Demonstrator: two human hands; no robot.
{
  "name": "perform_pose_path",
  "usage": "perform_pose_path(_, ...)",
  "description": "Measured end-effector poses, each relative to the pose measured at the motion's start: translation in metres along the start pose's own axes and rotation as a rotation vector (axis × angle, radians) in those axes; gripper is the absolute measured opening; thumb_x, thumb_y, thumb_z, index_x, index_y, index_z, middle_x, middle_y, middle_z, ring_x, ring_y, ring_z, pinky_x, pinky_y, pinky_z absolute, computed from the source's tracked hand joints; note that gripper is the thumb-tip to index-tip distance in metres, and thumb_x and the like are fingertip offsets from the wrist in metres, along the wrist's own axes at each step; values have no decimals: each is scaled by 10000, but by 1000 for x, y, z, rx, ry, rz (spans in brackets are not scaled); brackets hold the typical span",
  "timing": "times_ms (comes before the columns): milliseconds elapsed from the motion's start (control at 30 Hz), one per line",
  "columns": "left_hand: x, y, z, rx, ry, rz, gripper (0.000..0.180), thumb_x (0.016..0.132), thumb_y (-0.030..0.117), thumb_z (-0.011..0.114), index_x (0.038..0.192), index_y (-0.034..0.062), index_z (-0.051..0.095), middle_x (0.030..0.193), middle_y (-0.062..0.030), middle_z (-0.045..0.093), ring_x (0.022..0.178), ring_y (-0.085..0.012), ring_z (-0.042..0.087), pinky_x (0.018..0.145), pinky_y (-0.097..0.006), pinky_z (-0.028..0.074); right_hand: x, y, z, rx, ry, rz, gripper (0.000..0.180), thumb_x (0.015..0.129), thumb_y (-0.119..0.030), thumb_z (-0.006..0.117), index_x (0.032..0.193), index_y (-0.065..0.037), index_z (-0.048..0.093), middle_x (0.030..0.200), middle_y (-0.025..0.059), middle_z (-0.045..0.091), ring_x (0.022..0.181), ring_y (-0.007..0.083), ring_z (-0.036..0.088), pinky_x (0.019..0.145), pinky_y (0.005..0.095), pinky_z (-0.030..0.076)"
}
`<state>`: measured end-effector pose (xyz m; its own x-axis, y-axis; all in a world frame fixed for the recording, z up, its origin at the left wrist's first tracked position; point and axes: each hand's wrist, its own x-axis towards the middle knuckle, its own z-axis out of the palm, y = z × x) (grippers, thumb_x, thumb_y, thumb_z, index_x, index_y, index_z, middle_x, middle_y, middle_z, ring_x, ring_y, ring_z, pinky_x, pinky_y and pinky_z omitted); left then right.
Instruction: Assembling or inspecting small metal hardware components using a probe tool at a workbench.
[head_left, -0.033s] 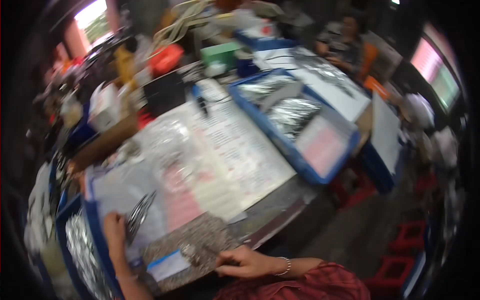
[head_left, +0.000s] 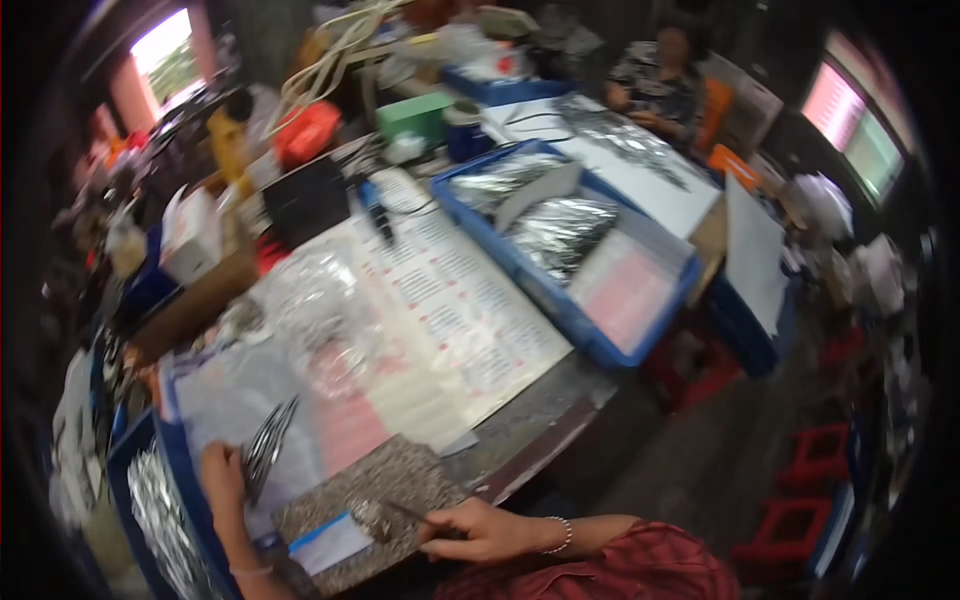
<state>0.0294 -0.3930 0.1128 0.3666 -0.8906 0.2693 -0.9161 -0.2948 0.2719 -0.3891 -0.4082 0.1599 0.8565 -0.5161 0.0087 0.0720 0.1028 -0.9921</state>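
Note:
My left hand (head_left: 222,472), fingers curled, is at the bundle of thin silver strips (head_left: 268,445) over a pale sheet in a blue-rimmed tray (head_left: 190,450); it seems to grip the strips near their lower end, though the contact is blurred. In my right hand (head_left: 475,530) is a thin dark pointed tool (head_left: 405,512), its exact kind unclear. The tip of this tool points at a small heap of shiny bits (head_left: 372,518) on a speckled stone slab (head_left: 400,470). Beside the heap lies a small white packet with a blue edge (head_left: 330,542).
A blue tray (head_left: 640,350) holding silver sheets stands beyond a printed paper (head_left: 470,330). Crumpled clear plastic (head_left: 320,290) lies on the left of the table. Another tray of silver strips (head_left: 165,510) is at the lower left. Across the room sits a person (head_left: 660,85). Red stools (head_left: 785,530) stand at right.
The whole view has shifted slightly, with the scene moving a little left, and it is less smeared. Both hands keep about the same places relative to the slab and the strips.

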Motion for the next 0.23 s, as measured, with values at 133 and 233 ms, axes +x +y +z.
perform_pose_path(133,9,19,12,2,29,117,104,775,12,582,788,-19,483,773,-209,514,738,-386,507,674,-447,400,-14,2,-3,-46,44,30,160,918,-129,563,996,9,580,774,55,626,719,97,567,665,262,453)
perform_pose_path(233,15,25,7,-148,4,-193,139,805,34,595,829,-15,468,803,-211,513,803,-344,527,745,-442,394,-13,3,-1,-71,43,-18,179,925,-157,566,1002,4,581,789,65,633,732,119,581,692,272,460)
